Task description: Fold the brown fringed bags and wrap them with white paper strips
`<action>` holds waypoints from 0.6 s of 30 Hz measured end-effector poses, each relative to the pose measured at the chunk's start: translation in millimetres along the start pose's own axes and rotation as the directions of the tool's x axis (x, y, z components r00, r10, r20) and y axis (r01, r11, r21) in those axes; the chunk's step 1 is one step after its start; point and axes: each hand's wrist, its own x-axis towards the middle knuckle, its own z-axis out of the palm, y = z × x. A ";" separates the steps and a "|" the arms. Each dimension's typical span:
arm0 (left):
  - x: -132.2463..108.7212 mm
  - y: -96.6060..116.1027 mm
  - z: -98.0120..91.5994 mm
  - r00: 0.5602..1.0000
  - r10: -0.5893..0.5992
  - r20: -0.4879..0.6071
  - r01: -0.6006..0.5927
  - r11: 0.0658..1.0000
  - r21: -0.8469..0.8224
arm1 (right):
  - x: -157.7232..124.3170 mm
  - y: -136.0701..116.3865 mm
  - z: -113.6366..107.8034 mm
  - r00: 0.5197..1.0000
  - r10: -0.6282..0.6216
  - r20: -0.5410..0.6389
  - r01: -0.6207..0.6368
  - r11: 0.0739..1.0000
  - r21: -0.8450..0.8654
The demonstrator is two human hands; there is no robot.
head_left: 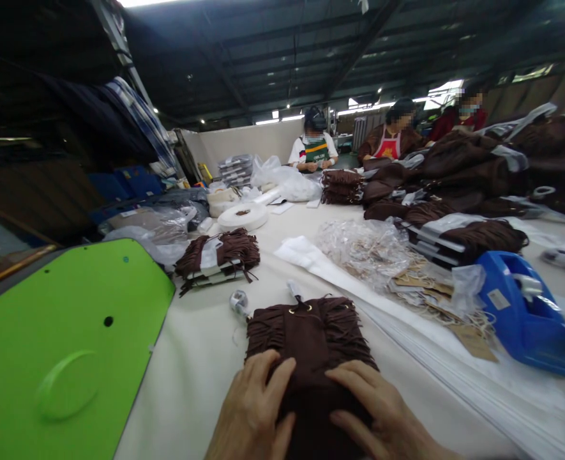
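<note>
A dark brown fringed bag [306,338] lies flat on the pale table in front of me, with gold eyelets along its far edge and fringe down both sides. Resting on its left side is my left hand [256,402], fingers slightly bent and apart. My right hand [375,406] lies on the right side, thumb and fingers spread over the surface. Neither hand grips anything that I can see. A small clear-wrapped piece [239,301] sits by the bag's far left corner. The near end of the bag runs out of view.
Left stands a bright green panel [71,319]. Beyond the bag are a fringed stack [218,255] and a white tape roll [242,216]. To the right lie white sheets [406,332], tags [435,287] and a blue tape dispenser [526,319]. Several people [314,144] work at the far side.
</note>
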 end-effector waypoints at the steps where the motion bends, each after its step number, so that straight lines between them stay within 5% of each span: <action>1: 0.4 -0.7 2.0 0.998 -0.026 0.061 0.028 0.999 -0.031 | 1.1 1.0 -0.6 0.999 0.014 0.037 -0.015 1.000 0.023; 4: -1.7 -14.4 -3.7 0.956 -0.145 0.253 0.176 0.979 -0.101 | 1.8 3.4 -3.9 0.992 0.076 0.101 -0.084 0.993 0.082; 6: -4.7 -23.1 -10.4 0.952 -0.195 0.234 0.217 0.973 -0.072 | 1.0 2.0 -3.6 0.996 0.071 0.046 -0.075 0.995 0.073; 9: -8.2 -20.9 -11.2 1.000 -0.027 -0.005 0.027 1.000 -0.014 | 0.8 -2.9 3.7 0.997 -0.017 -0.080 0.018 1.000 0.005; 12: -8.1 -7.9 -0.8 0.994 0.110 0.020 -0.110 0.994 0.017 | 0.9 -4.6 11.3 0.998 -0.024 -0.053 0.025 1.000 0.012; 15: -4.3 -3.6 9.4 0.965 -0.117 0.236 0.162 0.970 -0.182 | -2.2 -1.8 8.1 0.993 0.093 0.078 -0.101 0.991 0.093; 18: 2.7 -11.3 13.6 0.848 -0.283 0.449 0.496 0.723 -0.481 | -4.8 2.2 -5.1 0.959 0.220 0.176 -0.249 0.955 0.160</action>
